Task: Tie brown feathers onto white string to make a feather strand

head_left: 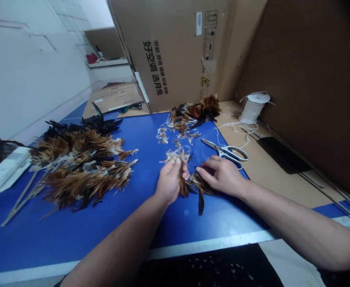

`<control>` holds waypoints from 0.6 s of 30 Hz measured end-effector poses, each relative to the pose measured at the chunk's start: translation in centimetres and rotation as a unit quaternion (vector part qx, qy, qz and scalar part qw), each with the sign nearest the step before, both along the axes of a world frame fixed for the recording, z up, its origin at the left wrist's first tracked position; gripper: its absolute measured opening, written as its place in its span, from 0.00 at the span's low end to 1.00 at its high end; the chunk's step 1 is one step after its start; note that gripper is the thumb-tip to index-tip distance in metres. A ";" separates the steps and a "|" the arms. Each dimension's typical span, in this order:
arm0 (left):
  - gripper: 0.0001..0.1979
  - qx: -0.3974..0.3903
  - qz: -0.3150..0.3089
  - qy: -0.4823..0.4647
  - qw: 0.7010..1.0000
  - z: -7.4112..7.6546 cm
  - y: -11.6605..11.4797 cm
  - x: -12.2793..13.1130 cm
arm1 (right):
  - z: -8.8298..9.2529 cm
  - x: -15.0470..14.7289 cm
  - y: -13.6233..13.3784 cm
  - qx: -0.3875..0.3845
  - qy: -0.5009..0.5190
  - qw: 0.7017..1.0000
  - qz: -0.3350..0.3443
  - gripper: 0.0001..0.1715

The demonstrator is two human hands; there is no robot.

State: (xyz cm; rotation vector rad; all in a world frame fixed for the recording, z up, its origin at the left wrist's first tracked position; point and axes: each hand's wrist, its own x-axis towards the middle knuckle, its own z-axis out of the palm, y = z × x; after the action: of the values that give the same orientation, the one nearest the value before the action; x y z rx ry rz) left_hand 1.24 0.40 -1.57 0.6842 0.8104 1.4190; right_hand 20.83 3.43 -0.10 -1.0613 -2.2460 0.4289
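Observation:
Pinched in my left hand (pixel 170 181) is a small bunch of brown feathers (pixel 183 187), with pale quill ends and white string (pixel 182 152) sticking out above the thumb. Close by on the right, my right hand (pixel 222 173) has its fingers curled. A thin dark sliver shows at its fingertips, too small to name. Loose dark-brown feathers (pixel 201 203) lie under and beside this hand on the blue table. Just beyond it rest scissors (pixel 225 151) with white and black handles, blades slightly apart and pointing left.
A large pile of brown and black feathers (pixel 88 167) covers the left of the table (pixel 145 223). Another feather bundle (pixel 195 113) lies at the back. A spool of white string (pixel 254 108) and a black phone-like slab (pixel 278 154) rest on cardboard at right. Cardboard boxes (pixel 180 56) stand behind.

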 end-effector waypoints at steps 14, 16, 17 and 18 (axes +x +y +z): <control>0.19 0.030 -0.174 0.166 0.970 -0.5 -1.6 0.3 | 1.4 -0.4 -0.2 -0.130 0.213 0.964 0.086 0.19; 0.19 0.031 -0.197 0.170 0.965 -0.4 -1.6 0.1 | 1.4 -0.4 -0.2 -0.189 0.226 0.950 0.108 0.19; 0.20 0.028 -0.208 0.172 0.962 -0.4 -1.6 0.1 | 1.3 -0.5 -0.3 -0.218 0.237 0.939 0.117 0.19; 0.20 0.025 -0.218 0.173 0.960 -0.4 -1.6 0.1 | 1.3 -0.5 -0.4 -0.243 0.249 0.929 0.122 0.19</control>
State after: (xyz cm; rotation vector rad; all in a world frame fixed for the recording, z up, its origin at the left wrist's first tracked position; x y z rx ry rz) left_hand 1.29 -1.23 -1.96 1.0968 0.8306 0.9328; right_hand 20.29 3.02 1.20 -0.7732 -1.8453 1.2620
